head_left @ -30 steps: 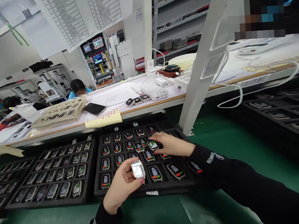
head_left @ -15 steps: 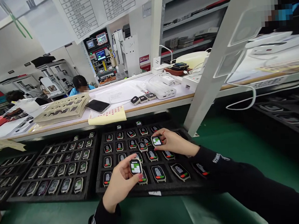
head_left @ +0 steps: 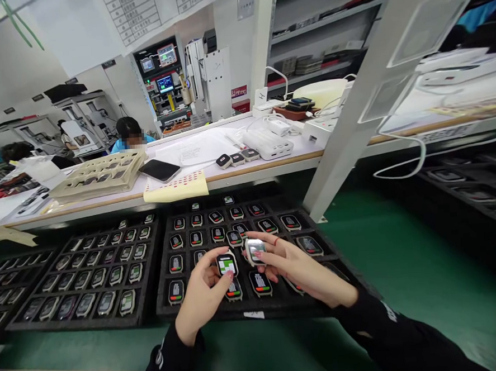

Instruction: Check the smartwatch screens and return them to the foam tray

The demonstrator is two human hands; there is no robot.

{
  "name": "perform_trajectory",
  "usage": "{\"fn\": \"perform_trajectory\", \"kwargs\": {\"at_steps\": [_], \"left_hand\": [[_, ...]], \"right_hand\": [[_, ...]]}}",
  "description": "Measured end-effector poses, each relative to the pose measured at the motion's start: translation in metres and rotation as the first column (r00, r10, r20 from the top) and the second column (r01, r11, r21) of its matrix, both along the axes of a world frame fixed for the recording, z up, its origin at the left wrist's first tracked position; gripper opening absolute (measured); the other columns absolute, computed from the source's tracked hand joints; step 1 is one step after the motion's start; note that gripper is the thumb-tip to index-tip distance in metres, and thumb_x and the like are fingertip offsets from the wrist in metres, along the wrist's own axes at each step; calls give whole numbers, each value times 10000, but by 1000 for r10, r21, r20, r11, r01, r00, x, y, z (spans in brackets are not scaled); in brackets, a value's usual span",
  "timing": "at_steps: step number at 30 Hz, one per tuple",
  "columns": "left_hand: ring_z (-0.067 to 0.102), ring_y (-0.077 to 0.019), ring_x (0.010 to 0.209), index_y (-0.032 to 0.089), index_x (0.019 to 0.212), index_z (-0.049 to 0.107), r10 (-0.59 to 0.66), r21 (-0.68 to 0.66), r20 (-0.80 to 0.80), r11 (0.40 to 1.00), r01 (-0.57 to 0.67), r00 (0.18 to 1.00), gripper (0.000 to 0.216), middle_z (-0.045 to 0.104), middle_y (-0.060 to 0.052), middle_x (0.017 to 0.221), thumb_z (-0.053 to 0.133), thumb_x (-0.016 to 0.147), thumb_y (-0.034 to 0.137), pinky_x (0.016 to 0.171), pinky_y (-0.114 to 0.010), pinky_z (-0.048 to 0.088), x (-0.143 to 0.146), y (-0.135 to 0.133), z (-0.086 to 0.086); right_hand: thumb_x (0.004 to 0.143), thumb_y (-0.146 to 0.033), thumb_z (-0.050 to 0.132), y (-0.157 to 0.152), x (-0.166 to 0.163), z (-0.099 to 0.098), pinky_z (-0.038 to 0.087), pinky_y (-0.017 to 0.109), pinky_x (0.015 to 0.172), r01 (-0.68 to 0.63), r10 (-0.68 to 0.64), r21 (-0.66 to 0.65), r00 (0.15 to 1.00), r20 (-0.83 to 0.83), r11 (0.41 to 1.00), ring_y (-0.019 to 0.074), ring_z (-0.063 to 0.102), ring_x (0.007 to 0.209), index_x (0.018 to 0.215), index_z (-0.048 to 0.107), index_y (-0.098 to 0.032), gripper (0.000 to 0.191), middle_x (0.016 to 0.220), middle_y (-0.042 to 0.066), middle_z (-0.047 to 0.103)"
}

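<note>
Two smartwatch bodies are held above the black foam tray, both with lit screens showing green and white blocks. The left-hand watch is pinched at its edges between thumb and fingertips of the left hand, screen tilted up toward the camera. The right-hand watch sits just beside it, nearly touching, gripped between thumb and forefinger of the right hand; the other fingers of that hand are loosely curled over the tray. Both forearms wear black sleeves.

Below the hands, the tray holds rows of watch bodies in separate pockets, most screens showing red and green bars. One such seated watch lies directly under the left-hand watch. A second foam tray of watches lies to the left, touching the first, both on a green mat.

Behind, on a raised white shelf: a yellow sheet, a dark phone, a beige moulded tray, three loose watch bodies. A slanted white post stands to the right.
</note>
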State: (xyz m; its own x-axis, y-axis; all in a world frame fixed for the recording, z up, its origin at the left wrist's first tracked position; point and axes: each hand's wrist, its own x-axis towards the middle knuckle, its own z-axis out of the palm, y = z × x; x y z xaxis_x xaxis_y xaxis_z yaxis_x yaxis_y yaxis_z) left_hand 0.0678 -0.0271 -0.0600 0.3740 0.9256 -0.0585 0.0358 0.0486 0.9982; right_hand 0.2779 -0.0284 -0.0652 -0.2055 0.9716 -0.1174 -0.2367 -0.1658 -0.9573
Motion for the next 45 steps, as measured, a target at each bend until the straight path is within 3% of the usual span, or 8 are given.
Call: {"fn": "perform_trajectory", "kwargs": {"at_steps": [6, 13, 20, 30, 37, 45], "left_hand": [[513, -82, 631, 226, 1167, 613, 105, 30, -28, 994, -105, 994, 345, 598, -25, 898, 513, 915, 439, 566, -203, 401, 6, 0, -3], [546, -113, 714, 231, 1220, 602, 100, -22, 55, 995, -99, 993, 377, 621, -47, 944, 483, 930, 440, 636, -227, 426, 10, -2, -7], [555, -109, 718, 232, 1211, 617, 59, -17, 74, 998, -58, 995, 349, 634, -56, 1027, 510, 919, 390, 642, -224, 453, 14, 1, -9], [519, -65, 623, 259, 1182, 621, 88, -14, 12, 996, -88, 996, 314, 630, -26, 998, 565, 894, 372, 613, -198, 454, 15, 3, -10], [493, -57, 596, 252, 1173, 631, 90, -17, 60, 996, -89, 994, 305, 614, 3, 898, 564, 893, 354, 665, -203, 484, 11, 2, -7], [553, -86, 667, 238, 1124, 642, 122, -23, 81, 993, -120, 989, 320, 639, -27, 961, 648, 839, 383, 602, -194, 478, 14, 2, -7]], "right_hand": [[779, -641, 671, -3, -11, -8, 395, 200, 448, 67, -67, 5, 998, 13, 998, 119, 521, 610, 1027, 576, -172, 539, 904, 64, 640], [786, -629, 649, -7, -10, -8, 416, 219, 464, 91, -90, -9, 996, 14, 996, 163, 569, 712, 1059, 618, -171, 534, 1018, 87, 628], [686, -647, 727, -6, -11, -7, 369, 204, 439, 65, -64, -1, 994, 93, 998, 101, 475, 536, 1028, 600, -137, 627, 725, 16, 589], [693, -647, 714, -5, -13, -12, 339, 202, 421, 57, -57, 0, 990, 129, 998, 88, 433, 475, 1028, 603, -130, 626, 638, -7, 567], [778, -562, 660, -7, -13, -13, 412, 222, 464, 75, -74, -4, 996, 39, 997, 122, 521, 595, 1044, 641, -157, 485, 903, 54, 634], [743, -617, 701, -9, -14, -10, 384, 219, 443, 36, -35, -6, 995, 96, 999, 98, 454, 489, 1111, 601, -157, 597, 700, -1, 587]]}}
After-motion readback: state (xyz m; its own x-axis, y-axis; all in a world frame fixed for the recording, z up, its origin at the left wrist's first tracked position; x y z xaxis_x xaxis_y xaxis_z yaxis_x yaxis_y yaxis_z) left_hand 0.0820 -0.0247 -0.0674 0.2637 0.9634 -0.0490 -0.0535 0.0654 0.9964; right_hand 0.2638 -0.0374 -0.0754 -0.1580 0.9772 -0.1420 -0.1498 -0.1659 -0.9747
